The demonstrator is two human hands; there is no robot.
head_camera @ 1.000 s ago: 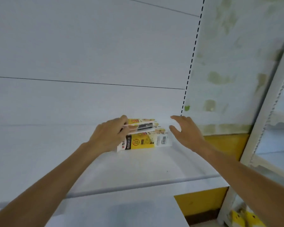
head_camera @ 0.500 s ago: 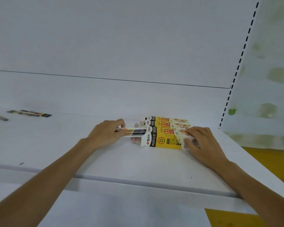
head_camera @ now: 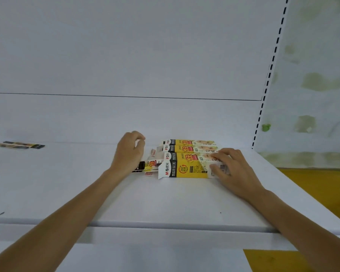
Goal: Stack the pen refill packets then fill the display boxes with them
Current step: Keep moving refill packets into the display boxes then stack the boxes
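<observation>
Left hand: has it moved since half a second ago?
Yes. Left hand has released the refill packet and lifted toward the back wall, judged against the front display box.

front display box (head_camera: 186,166) printed "M&G", "360°", "0.5", "1元", barcode under the right hand (head_camera: 235,169)

A shop: white slotted shelving (head_camera: 185,203), stationery display boxes (head_camera: 188,165)

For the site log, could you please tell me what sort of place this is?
Probably a shop aisle being stocked: a white shelf, a slotted upright beside the back panel, and yellow, barcoded display boxes of pen refills.
</observation>
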